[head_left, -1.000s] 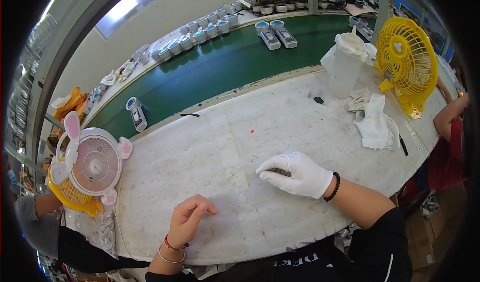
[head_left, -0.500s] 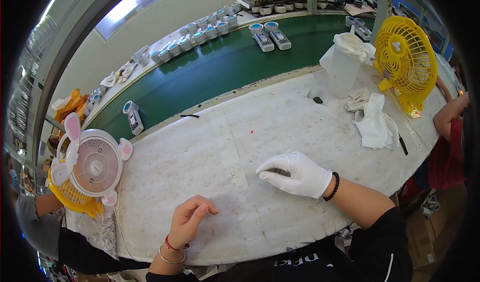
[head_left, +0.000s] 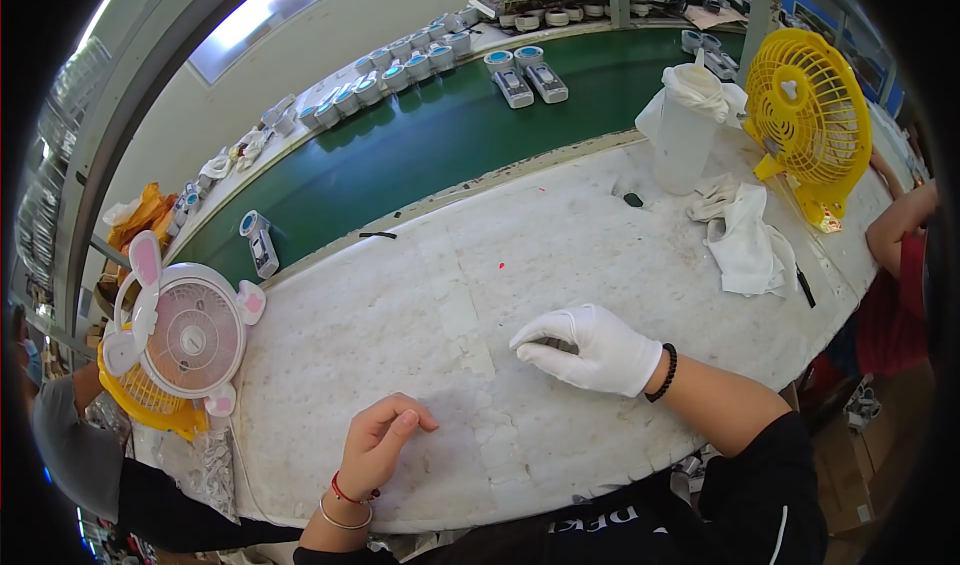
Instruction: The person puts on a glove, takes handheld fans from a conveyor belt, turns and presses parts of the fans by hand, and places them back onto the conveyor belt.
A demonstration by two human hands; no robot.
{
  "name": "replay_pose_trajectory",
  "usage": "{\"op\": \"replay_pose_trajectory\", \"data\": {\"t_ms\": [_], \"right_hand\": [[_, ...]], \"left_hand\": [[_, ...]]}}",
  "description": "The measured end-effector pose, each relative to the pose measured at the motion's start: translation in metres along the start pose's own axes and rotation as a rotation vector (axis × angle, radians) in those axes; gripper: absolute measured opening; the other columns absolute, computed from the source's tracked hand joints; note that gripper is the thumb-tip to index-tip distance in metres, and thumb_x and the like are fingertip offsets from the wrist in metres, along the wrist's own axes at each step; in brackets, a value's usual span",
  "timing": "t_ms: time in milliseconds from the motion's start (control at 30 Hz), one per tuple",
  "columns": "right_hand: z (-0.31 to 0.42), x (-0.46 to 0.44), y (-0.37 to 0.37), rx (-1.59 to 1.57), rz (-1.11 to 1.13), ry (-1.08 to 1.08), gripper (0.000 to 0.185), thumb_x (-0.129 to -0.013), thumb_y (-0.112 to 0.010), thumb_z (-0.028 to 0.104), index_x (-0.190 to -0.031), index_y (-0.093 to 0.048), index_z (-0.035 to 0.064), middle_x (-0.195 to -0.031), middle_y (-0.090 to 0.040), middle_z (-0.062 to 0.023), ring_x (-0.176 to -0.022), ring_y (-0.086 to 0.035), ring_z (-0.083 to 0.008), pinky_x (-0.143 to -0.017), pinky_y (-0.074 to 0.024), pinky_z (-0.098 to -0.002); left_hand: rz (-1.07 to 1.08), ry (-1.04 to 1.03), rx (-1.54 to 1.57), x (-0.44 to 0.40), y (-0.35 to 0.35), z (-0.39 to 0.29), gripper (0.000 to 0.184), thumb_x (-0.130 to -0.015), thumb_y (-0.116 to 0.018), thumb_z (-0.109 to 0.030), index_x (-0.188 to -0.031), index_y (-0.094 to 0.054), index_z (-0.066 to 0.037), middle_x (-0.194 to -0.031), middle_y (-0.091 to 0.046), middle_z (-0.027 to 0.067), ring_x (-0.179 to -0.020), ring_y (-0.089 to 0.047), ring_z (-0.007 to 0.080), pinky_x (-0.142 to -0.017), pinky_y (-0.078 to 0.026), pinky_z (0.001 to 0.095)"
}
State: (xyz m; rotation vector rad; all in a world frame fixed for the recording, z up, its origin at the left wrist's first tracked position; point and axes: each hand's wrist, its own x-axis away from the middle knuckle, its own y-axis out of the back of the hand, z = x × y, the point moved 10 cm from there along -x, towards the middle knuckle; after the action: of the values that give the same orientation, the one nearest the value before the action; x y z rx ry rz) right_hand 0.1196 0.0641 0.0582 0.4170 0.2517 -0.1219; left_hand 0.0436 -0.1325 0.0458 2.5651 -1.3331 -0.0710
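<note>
My bare left hand [head_left: 384,439] rests at the near side of the white worktop, its fingers loosely curled and the thumb lying beside the index finger. I see nothing in it. A red string bracelet and a metal bangle circle that wrist. To its right, my right hand [head_left: 592,349] wears a white glove and a dark beaded bracelet. Its fingers arch over the worktop, with a gap between thumb and fingers and nothing visible there. Both hands are apart from each other. Beyond them lies a small red speck [head_left: 502,266] on the worktop [head_left: 340,335].
A green conveyor belt [head_left: 400,130] carries handheld fan-like units [head_left: 515,87]. A rabbit-eared fan [head_left: 193,337] stands left, a yellow fan [head_left: 808,115] right. Near it are a plastic bottle [head_left: 684,145] and a white cloth [head_left: 745,240]. Other people's arms [head_left: 903,227] show at both sides.
The units on the green belt have shifted a little to the left along it. Both my hands stay in place. The view has tilted very slightly.
</note>
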Motion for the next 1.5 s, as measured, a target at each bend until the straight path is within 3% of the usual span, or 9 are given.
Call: {"op": "replay_pose_trajectory", "data": {"t_ms": [567, 667, 767, 900, 1100, 1167, 1333, 1433, 1500], "right_hand": [[0.007, -0.001, 0.003, 0.045, -0.007, 0.046, 0.012, -0.085, -0.061, 0.010, -0.095, -0.063, 0.0043, -0.081, -0.065, -0.0105, -0.071, -0.063, -0.0223, -0.065, -0.0485, -0.0290], [0.024, 0.003, 0.012, 0.216, -0.080, 0.179, 0.014, -0.084, -0.061, 0.014, -0.095, -0.062, 0.0059, -0.082, -0.065, -0.0107, -0.075, -0.062, -0.0271, -0.066, -0.0492, -0.0332], [0.046, 0.010, 0.011, 0.538, 0.080, 0.249, 0.016, -0.083, -0.059, 0.019, -0.095, -0.061, 0.0079, -0.081, -0.063, -0.0100, -0.076, -0.061, -0.0298, -0.065, -0.0489, -0.0381], [0.036, 0.026, 0.013, 0.650, 0.334, 0.219, 0.018, -0.082, -0.058, 0.023, -0.094, -0.060, 0.0099, -0.078, -0.061, -0.0095, -0.075, -0.060, -0.0298, -0.064, -0.0479, -0.0408], [-0.008, 0.020, 0.083, 0.465, -0.049, 0.178, 0.014, -0.082, -0.059, 0.022, -0.090, -0.062, 0.0102, -0.079, -0.063, -0.0092, -0.076, -0.061, -0.0290, -0.065, -0.0484, -0.0396], [-0.002, 0.023, 0.092, 0.465, -0.125, 0.190, 0.014, -0.083, -0.059, 0.022, -0.088, -0.062, 0.0100, -0.080, -0.064, -0.0087, -0.076, -0.061, -0.0286, -0.065, -0.0486, -0.0390], [-0.005, 0.027, 0.091, 0.411, -0.148, 0.233, 0.013, -0.083, -0.058, 0.023, -0.086, -0.062, 0.0101, -0.077, -0.063, -0.0076, -0.074, -0.061, -0.0280, -0.064, -0.0484, -0.0385], [-0.008, 0.027, 0.095, 0.381, -0.143, 0.205, 0.014, -0.084, -0.057, 0.023, -0.084, -0.061, 0.0097, -0.073, -0.060, -0.0080, -0.071, -0.059, -0.0286, -0.062, -0.0473, -0.0402], [-0.011, 0.027, 0.097, 0.364, -0.152, 0.182, 0.015, -0.084, -0.056, 0.023, -0.084, -0.061, 0.0095, -0.073, -0.060, -0.0081, -0.071, -0.059, -0.0288, -0.062, -0.0470, -0.0406]], "left_hand": [[0.006, -0.025, -0.052, -0.003, 0.000, 0.006, 0.016, -0.093, -0.050, -0.010, -0.089, -0.062, 0.000, -0.087, -0.063, 0.0080, -0.083, -0.056, 0.0147, -0.080, -0.043, 0.0280], [-0.122, -0.156, -0.399, -0.015, -0.008, -0.014, 0.007, -0.086, -0.057, -0.007, -0.088, -0.062, -0.003, -0.093, -0.062, 0.0104, -0.087, -0.058, 0.0217, -0.081, -0.044, 0.0312], [-0.028, -0.637, -0.899, -0.018, -0.055, -0.083, 0.012, -0.078, -0.064, -0.006, -0.089, -0.062, -0.005, -0.103, -0.059, 0.0130, -0.095, -0.056, 0.0302, -0.083, -0.045, 0.0356], [0.059, -0.653, -0.879, -0.073, -0.069, -0.082, 0.022, -0.073, -0.067, -0.007, -0.094, -0.060, -0.005, -0.113, -0.055, 0.0137, -0.106, -0.052, 0.0334, -0.087, -0.044, 0.0398], [-0.136, -0.988, -1.282, -0.193, -0.089, -0.114, 0.029, -0.077, -0.066, -0.015, -0.104, -0.058, -0.007, -0.120, -0.051, 0.0146, -0.114, -0.047, 0.0332, -0.094, -0.037, 0.0423], [-0.199, -0.903, -1.326, -0.262, -0.083, -0.107, 0.030, -0.078, -0.066, -0.018, -0.104, -0.058, -0.007, -0.122, -0.051, 0.0143, -0.114, -0.047, 0.0338, -0.094, -0.037, 0.0424], [-0.483, -0.533, -1.344, -0.413, -0.045, -0.060, 0.059, -0.082, -0.059, -0.049, -0.118, -0.052, -0.003, -0.136, -0.038, 0.0197, -0.130, -0.028, 0.0388, -0.100, -0.030, 0.0541], [-0.524, -0.106, -1.192, -0.459, -0.035, -0.049, 0.082, -0.077, -0.055, -0.066, -0.127, -0.046, -0.002, -0.145, -0.026, 0.0220, -0.138, -0.011, 0.0408, -0.103, -0.021, 0.0609], [-0.551, 0.012, -1.103, -0.488, -0.021, -0.035, 0.103, -0.066, -0.058, -0.075, -0.135, -0.037, -0.001, -0.148, -0.021, 0.0220, -0.139, -0.005, 0.0421, -0.105, -0.016, 0.0619]]}}
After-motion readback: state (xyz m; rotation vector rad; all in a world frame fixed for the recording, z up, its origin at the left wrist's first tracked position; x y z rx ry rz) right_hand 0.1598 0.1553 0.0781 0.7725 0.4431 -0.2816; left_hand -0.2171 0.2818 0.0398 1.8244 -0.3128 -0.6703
